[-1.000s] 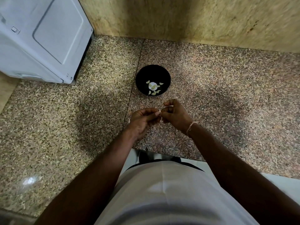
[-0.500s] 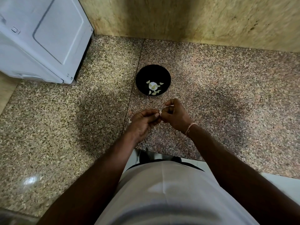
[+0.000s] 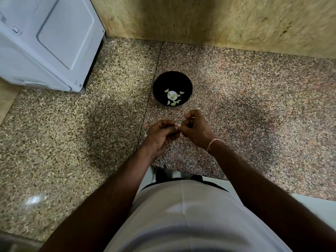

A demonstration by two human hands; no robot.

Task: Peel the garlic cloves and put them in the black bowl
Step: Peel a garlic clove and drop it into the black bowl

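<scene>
Both hands meet over the desk [image 3: 236, 110], just short of the bowl [image 3: 158, 82]. Left hand [image 3: 161, 134] and right hand [image 3: 195, 129] each have fingers curled, pinching one clove [image 3: 178, 126] between the fingertips; the grip looks tight, though the clove is mostly hidden. I'd hold the clove steady with the left, strip skin with the right, then drop it among the cloves [image 3: 173, 99] lying in the bowl.

speckled granite counter [image 3: 72, 142], tan stone wall [image 3: 218, 19], white appliance [image 3: 45, 42] at left
</scene>
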